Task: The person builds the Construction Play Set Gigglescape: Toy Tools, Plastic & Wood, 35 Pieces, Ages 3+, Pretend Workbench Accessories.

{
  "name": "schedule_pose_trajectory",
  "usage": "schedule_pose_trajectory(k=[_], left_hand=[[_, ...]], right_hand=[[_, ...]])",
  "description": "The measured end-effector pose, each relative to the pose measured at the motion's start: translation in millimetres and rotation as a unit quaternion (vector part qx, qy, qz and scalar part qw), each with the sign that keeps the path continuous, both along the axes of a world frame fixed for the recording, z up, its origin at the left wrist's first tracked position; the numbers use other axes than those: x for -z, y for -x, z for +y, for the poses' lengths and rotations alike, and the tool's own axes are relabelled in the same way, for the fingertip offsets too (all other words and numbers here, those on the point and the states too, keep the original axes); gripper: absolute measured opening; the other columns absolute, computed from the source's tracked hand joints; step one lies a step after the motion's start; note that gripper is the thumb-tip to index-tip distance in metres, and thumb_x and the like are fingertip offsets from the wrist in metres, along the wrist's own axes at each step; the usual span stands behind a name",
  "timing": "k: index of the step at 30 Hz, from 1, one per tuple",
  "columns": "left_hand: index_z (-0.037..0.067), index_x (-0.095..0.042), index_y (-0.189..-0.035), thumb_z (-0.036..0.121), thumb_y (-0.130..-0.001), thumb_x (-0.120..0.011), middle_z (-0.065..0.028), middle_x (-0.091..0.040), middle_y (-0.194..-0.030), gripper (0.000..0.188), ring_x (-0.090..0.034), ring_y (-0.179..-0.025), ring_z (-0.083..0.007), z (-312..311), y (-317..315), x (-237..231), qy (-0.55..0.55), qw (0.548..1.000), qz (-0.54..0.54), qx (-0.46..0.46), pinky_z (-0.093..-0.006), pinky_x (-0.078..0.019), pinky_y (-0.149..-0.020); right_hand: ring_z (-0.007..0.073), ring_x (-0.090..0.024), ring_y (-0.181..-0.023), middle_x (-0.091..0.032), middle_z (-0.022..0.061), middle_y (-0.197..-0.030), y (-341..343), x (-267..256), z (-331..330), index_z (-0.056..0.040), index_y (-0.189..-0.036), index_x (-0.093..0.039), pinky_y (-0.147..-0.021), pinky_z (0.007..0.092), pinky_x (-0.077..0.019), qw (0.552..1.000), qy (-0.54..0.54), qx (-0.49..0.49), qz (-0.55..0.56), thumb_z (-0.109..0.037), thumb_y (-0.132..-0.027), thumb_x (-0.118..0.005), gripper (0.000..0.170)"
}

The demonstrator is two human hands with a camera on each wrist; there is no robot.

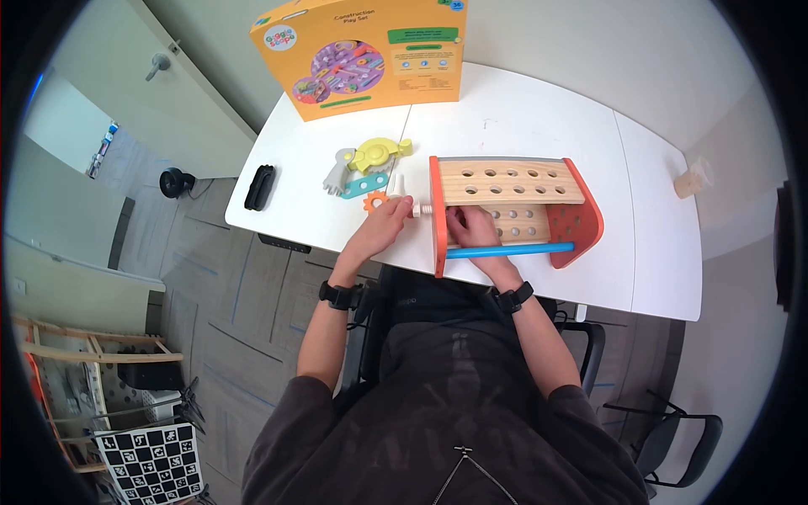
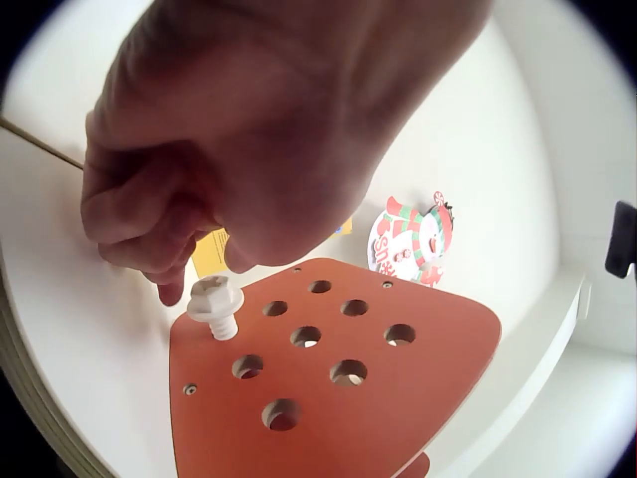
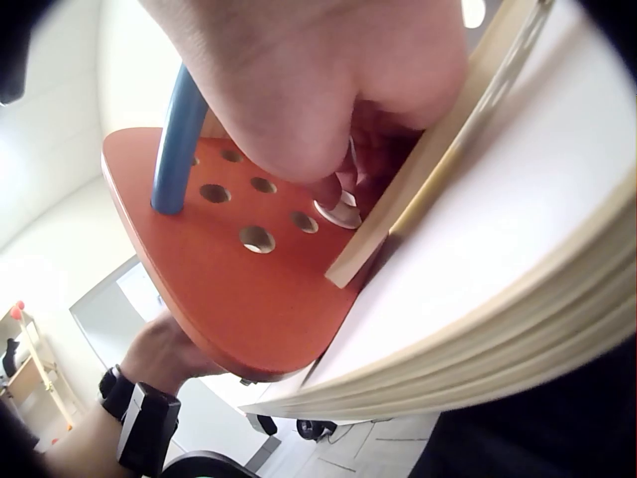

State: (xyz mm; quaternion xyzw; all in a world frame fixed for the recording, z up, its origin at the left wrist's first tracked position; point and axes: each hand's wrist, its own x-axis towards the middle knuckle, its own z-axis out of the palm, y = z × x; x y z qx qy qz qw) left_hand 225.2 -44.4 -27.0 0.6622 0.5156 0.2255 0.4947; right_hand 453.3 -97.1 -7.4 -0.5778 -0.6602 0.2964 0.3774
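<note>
While a white piece (image 3: 339,212) shows, the right hand (image 3: 309,85) partly hides it.

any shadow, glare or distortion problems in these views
Head view: fisheye bowing, black corners; left wrist view: left hand shadowed, its curled fingers dim; right wrist view: right hand has fingers lost in shade, white tabletop looks washed out.

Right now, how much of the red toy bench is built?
The red sides, wooden boards and blue bar look joined. The right hand holds a white ring inside; the left hand is near the white bolt. The bolt's thread shows outside, so it probably needs tightening. The orange gear lies loose.
</note>
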Motion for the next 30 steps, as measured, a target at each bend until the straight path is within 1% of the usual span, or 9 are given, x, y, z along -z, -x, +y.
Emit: schedule_pose_trajectory(k=[4, 7, 10, 13, 16, 19, 22, 25, 30], left_hand=[[0.002, -0.059, -0.121, 0.045, -0.11, -0.047, -0.006, -0.063, -0.083, 0.046, -0.055, -0.073, -0.012, 0, -3, -1, -0.022, 0.999, 0.008, 0.029, -0.0282, -0.0472, -0.069], [-0.001, -0.065, -0.11, 0.044, -0.11, -0.046, -0.0105, -0.07, -0.092, 0.049, -0.062, -0.08, -0.0176, -13, 5, -36, 0.051, 0.996, 0.005, 0.066, -0.0326, -0.0507, -0.078], [-0.002, -0.067, -0.105, 0.046, -0.111, -0.041, -0.0141, -0.073, -0.099, 0.055, -0.068, -0.086, -0.0264, -8, 2, -29, 0.058, 0.998, 0.012, 0.012, -0.0381, -0.0515, -0.085], [-0.001, -0.064, -0.106, 0.048, -0.112, -0.035, -0.0149, -0.073, -0.098, 0.057, -0.069, -0.086, -0.0315, -1, -5, -9, -0.079, 0.994, 0.07, 0.011, -0.0419, -0.0518, -0.083], [-0.001, -0.062, -0.107, 0.05, -0.112, -0.032, -0.0157, -0.072, -0.1, 0.06, -0.068, -0.089, -0.0337, -3, -15, -6, -0.033, 0.989, 0.146, 0.009, -0.044, -0.0511, -0.086], [-0.002, -0.062, -0.104, 0.048, -0.112, -0.032, -0.0186, -0.071, -0.1, 0.058, -0.068, -0.092, -0.0357, -9, -20, -4, -0.083, 0.987, 0.138, -0.009, -0.0451, -0.0507, -0.087], [-0.002, -0.061, -0.104, 0.046, -0.112, -0.031, -0.0224, -0.069, -0.099, 0.057, -0.067, -0.095, -0.041, -21, -17, -28, -0.061, 0.998, 0.011, -0.001, -0.0469, -0.0501, -0.088], [-0.002, -0.061, -0.104, 0.045, -0.112, -0.031, -0.0232, -0.068, -0.096, 0.056, -0.066, -0.094, -0.0405, -23, -18, -36, -0.016, 0.999, 0.028, -0.021, -0.0466, -0.05, -0.088], [-0.002, -0.061, -0.106, 0.047, -0.112, -0.032, -0.0185, -0.069, -0.094, 0.057, -0.067, -0.088, -0.032, -4, -17, 4, -0.046, 0.991, 0.127, -0.012, -0.0429, -0.0508, -0.085]], right_hand=[[0.0292, -0.065, -0.067, -0.066, 0.0168, -0.077, 0, 0, 2, 0.0037, -0.094, -0.064, -0.066, 0.0402, -0.051, 1.0, 0.005, -0.005, 0.001, -0.018, -0.1, -0.066, 0.022], [0.0293, -0.066, -0.068, -0.067, 0.017, -0.078, -2, 3, 1, 0.0036, -0.094, -0.065, -0.066, 0.0402, -0.0512, 1.0, -0.014, -0.006, 0.003, -0.017, -0.099, -0.066, 0.021], [0.0298, -0.066, -0.069, -0.068, 0.0171, -0.078, -1, 4, 2, 0.0034, -0.094, -0.065, -0.066, 0.0403, -0.0513, 1.0, -0.014, -0.008, -0.002, -0.016, -0.099, -0.066, 0.02], [0.0302, -0.066, -0.069, -0.068, 0.0171, -0.078, -2, 2, 1, 0.0034, -0.094, -0.065, -0.066, 0.0404, -0.0514, 1.0, -0.006, -0.009, -0.001, -0.016, -0.098, -0.066, 0.02], [0.0298, -0.066, -0.069, -0.068, 0.0168, -0.078, -2, 5, 2, 0.0034, -0.094, -0.064, -0.066, 0.0403, -0.0512, 1.0, -0.01, -0.008, 0.003, -0.016, -0.099, -0.067, 0.02], [0.0278, -0.065, -0.068, -0.067, 0.0162, -0.078, -2, 6, 3, 0.0034, -0.094, -0.064, -0.065, 0.0396, -0.0509, 1.0, -0.022, -0.007, 0.007, -0.017, -0.099, -0.067, 0.021], [0.026, -0.065, -0.067, -0.067, 0.0156, -0.077, -2, 1, 0, 0.0033, -0.093, -0.064, -0.065, 0.039, -0.0506, 1.0, 0.003, -0.01, 0.009, -0.017, -0.099, -0.067, 0.021], [0.0256, -0.065, -0.067, -0.067, 0.0153, -0.077, -1, -1, 1, 0.003, -0.094, -0.064, -0.065, 0.0389, -0.0505, 1.0, 0.016, -0.01, 0.005, -0.018, -0.1, -0.067, 0.021], [0.0284, -0.066, -0.069, -0.068, 0.0163, -0.08, -1, 5, 1, 0.0024, -0.097, -0.064, -0.065, 0.0401, -0.051, 1.0, -0.027, -0.007, 0.013, -0.019, -0.1, -0.068, 0.022]])
